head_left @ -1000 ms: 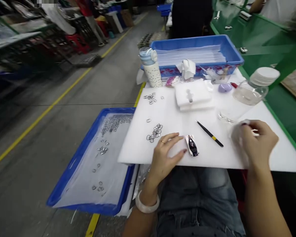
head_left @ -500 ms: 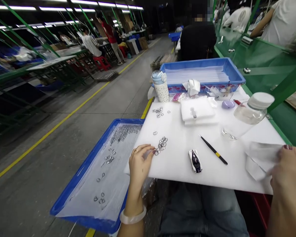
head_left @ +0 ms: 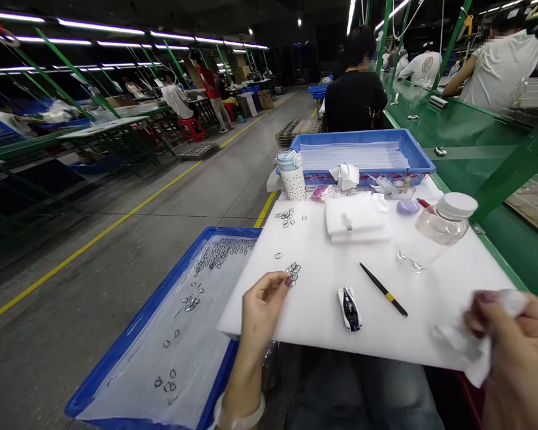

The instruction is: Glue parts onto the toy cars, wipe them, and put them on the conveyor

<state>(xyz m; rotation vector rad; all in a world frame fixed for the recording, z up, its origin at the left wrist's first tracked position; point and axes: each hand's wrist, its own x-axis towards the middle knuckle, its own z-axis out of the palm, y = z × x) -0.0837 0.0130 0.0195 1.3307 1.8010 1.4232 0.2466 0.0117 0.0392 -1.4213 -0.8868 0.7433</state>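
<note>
My left hand (head_left: 265, 301) is at the left part of the white foam board (head_left: 314, 316), thumb and index finger pinched at the edge of a small pile of dark rings (head_left: 293, 272). Whether a ring is between the fingertips is too small to tell. My right hand (head_left: 506, 334), blurred, grips a crumpled white cloth (head_left: 477, 358) at the board's right edge. Between the hands lie a white and black toy car (head_left: 349, 309) and black tweezers (head_left: 382, 288) with a yellow band. More rings (head_left: 286, 218) lie farther up the board.
A clear jar (head_left: 443, 224) with a white lid, foam pieces (head_left: 356, 215), a purple case (head_left: 407, 207) and a bottle (head_left: 292, 176) stand farther back. A blue tray (head_left: 416, 149) is behind. Another tray (head_left: 138, 322) with rings sits low left. Coworkers sit beyond.
The view has tilted up slightly. My left fingers have closed together at the ring pile. My right hand has moved left and bunched the cloth, which was more spread out.
</note>
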